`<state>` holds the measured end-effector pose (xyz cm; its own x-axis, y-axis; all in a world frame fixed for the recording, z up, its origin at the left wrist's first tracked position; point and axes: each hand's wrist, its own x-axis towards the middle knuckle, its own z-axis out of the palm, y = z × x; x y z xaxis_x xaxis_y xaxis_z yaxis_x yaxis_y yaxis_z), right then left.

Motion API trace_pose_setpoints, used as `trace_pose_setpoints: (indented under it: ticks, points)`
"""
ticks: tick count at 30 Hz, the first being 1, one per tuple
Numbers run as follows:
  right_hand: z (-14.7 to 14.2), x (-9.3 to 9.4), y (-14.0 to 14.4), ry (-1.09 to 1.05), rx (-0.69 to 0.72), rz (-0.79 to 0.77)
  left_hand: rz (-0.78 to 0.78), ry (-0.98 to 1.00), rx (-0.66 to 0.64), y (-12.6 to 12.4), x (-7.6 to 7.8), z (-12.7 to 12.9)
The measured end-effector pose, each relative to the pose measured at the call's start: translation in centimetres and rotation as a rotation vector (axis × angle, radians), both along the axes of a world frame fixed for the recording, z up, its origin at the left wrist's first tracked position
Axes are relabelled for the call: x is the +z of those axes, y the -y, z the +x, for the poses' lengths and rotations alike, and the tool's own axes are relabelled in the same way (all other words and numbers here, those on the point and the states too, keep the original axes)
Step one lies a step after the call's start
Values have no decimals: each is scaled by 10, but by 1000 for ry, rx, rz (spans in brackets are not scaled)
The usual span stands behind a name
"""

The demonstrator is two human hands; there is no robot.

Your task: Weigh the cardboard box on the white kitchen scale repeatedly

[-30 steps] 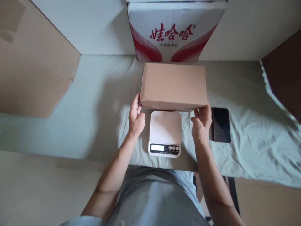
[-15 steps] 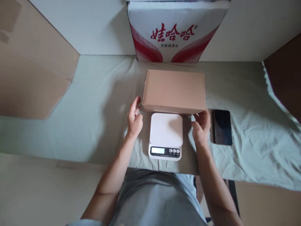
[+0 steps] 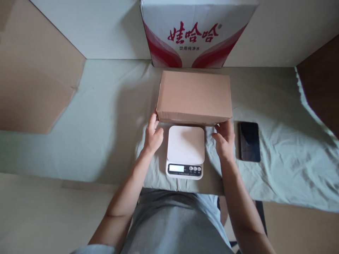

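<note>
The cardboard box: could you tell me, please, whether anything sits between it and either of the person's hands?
Nothing visible does. The left hand touches the cardboard box at its near left corner and the right hand touches its near right corner. The white scale lies between the hands, nearer than the box.

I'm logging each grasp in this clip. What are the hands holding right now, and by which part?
Both hands hold the brown cardboard box: the left hand at its near left bottom corner, the right hand at its near right bottom corner.
</note>
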<state>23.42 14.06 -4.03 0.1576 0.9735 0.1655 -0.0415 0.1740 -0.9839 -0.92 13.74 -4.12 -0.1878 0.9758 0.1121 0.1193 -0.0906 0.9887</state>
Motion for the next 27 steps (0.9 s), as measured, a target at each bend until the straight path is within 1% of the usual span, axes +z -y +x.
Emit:
trace_pose_setpoints:
  ticks: [3,6,8,9,11,13,16,18,20,23,27]
  points:
    - [-1,27,4,-13,-47,49,87,-38,-20,7,30,-1]
    - [-3,58,21,13,-128,82,155,-84,-13,28,58,-4]
    - [-5,70,40,-9,-162,130,166,-120,10,48,69,-6]
    - [-5,72,50,-24,-179,139,156,-129,19,59,70,-7]
    - [-4,68,71,-28,-200,101,117,-113,42,79,67,-8]
    - [-2,56,89,3,-201,24,68,-72,57,95,57,-7]
    - [2,38,110,41,-154,-81,13,-55,84,111,42,-3]
    - [2,31,118,33,-141,-105,-10,-68,117,119,35,0]
    - [2,29,122,11,-158,-95,-29,-70,135,127,31,2]
    - [3,29,127,-3,-189,-85,-52,-72,137,137,27,2]
    - [4,23,132,26,-173,-121,-55,-94,168,143,23,0]
